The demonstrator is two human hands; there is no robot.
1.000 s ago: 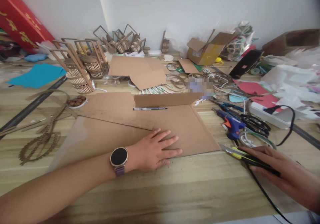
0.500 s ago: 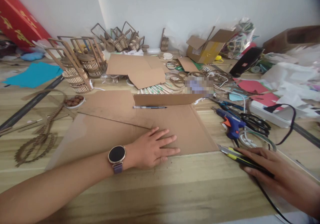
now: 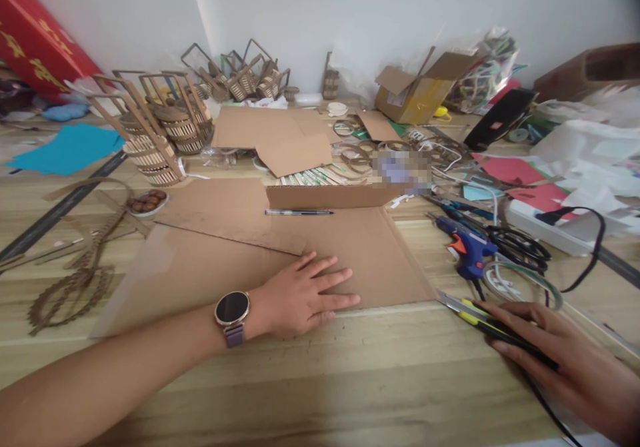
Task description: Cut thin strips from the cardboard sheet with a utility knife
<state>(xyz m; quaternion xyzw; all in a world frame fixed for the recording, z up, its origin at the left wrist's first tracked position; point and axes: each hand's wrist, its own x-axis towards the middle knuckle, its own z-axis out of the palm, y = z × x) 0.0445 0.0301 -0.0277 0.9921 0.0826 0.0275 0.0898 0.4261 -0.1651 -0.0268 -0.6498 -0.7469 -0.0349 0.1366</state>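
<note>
The flat brown cardboard sheet (image 3: pixel 373 254) lies on the pale wooden table (image 3: pixel 320 387), no cut visible by its near right corner — left hand (image 3: pixel 300 295) spread open on it, right hand (image 3: pixel 555 344) gripping a black-and-yellow utility knife (image 3: pixel 483 322) there.

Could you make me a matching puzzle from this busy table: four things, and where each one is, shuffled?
1. yellow-and-black utility knife
2. round, dark-faced wristwatch
3. slim dark pen
4. blue-and-orange glue gun

A. on the wooden table, right of the flat brown cardboard sheet
B. held in the right hand
C. lying on the cardboard
D. worn just behind the left hand

Pairs: 1-B, 2-D, 3-C, 4-A
</note>
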